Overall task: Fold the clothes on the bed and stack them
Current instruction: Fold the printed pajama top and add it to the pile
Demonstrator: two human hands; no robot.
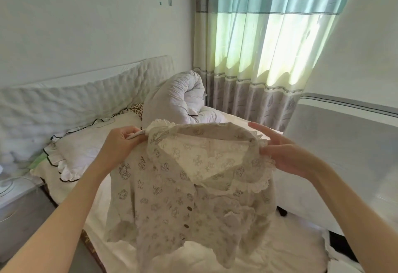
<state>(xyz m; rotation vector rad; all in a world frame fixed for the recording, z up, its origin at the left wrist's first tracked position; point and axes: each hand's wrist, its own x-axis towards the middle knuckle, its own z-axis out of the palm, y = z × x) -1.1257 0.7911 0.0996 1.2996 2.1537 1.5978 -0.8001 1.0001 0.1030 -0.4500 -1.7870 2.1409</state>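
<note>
Printed shirt (172, 188) with lace collar held up above bed (280, 249), left hand (120, 143) pinching one shoulder, right hand (286, 154) gripping the other, buttons facing camera

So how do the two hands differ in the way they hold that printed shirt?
The left hand has its fingers curled, pinching the printed shirt at one shoulder; the right hand grips the other shoulder with the thumb while its fingers stretch out straighter. The left hand sits slightly higher. Both hold the shirt up by its lace collar above the bed.
</note>
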